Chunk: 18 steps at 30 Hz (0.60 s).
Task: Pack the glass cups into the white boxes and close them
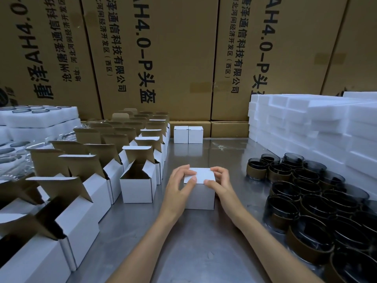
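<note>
Both hands' fingers [190, 181] curl around a closed white box [201, 193] held between them, thumbs pressing its lid.

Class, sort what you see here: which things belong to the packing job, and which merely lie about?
Job: closed white cardboard box under both hands; open white boxes; dark glass cups with brown sleeves.
Lying about: white foam blocks; big brown printed cartons.

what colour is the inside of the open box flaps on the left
Plain brown cardboard inside the white open boxes' flaps, clearest in the head view.
</note>
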Available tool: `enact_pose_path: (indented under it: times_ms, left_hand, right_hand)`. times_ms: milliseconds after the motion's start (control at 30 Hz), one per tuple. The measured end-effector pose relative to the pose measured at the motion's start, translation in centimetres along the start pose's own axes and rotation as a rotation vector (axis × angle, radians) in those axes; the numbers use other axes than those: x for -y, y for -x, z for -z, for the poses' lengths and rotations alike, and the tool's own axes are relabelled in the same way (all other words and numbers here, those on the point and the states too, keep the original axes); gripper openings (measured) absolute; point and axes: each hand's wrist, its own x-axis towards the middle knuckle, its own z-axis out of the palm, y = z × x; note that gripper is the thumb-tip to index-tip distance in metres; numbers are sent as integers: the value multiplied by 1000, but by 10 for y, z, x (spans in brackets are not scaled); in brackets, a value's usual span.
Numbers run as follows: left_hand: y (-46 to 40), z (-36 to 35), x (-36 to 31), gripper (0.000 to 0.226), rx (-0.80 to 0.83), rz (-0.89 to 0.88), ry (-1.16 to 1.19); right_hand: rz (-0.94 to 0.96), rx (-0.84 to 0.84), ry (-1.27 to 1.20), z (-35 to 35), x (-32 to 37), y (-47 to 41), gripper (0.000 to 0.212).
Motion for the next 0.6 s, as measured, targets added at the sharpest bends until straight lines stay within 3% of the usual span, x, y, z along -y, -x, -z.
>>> enact_pose_path:
  times_ms: [167,300,433,600]
  left_hand:
    - [2,-3,-1,27,60,87,67]
    - [-1,-3,-1,53,109,237,244]
    - [-7,-7,-3,69,153,315,321]
    - [-35,-18,-1,68,170,427,497]
  right_hand:
    - [32,-16,87,-2,-5,5,31]
    - [95,-44,319,-2,-9,8,61]
    - [150,-138,525,-8,-13,4,76]
    - [162,-303,552,-8,-22,-25,65]
